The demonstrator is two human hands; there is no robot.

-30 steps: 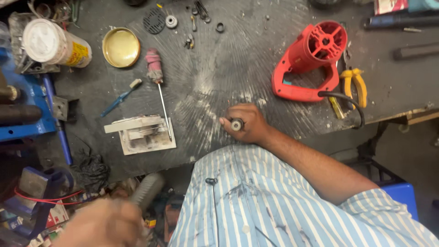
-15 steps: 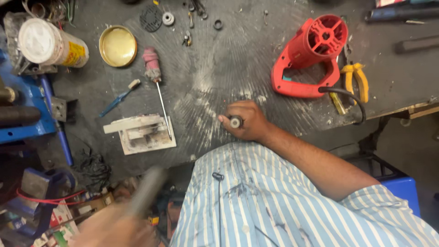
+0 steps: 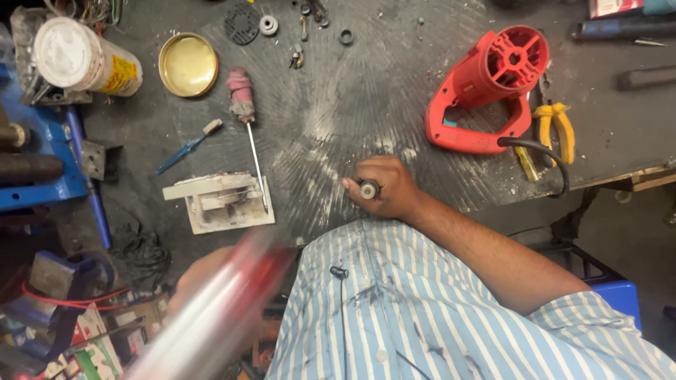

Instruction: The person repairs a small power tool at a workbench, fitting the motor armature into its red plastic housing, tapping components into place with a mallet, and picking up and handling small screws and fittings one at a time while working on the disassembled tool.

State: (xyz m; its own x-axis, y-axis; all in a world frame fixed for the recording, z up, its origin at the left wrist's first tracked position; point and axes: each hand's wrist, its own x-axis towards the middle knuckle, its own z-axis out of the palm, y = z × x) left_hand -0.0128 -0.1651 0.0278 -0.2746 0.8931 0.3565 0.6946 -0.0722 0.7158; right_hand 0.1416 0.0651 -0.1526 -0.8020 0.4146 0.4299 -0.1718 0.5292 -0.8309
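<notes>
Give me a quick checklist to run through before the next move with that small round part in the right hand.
1. Right hand grips small round metal part on the mat: ok.
2. Left hand holds a long tool, motion-blurred; its kind: cannot tell.
3. Tool lined up with the part: not ok, still well apart.
4. Red tool housing clear of the hand: ok.
5. Screwdriver lies clear: ok.

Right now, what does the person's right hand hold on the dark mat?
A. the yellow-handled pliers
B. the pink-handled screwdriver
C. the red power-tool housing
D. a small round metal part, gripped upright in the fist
D: the right hand is closed around a small round metal part whose end shows above the fingers, while the pliers, red housing and screwdriver lie untouched on the mat.
</notes>
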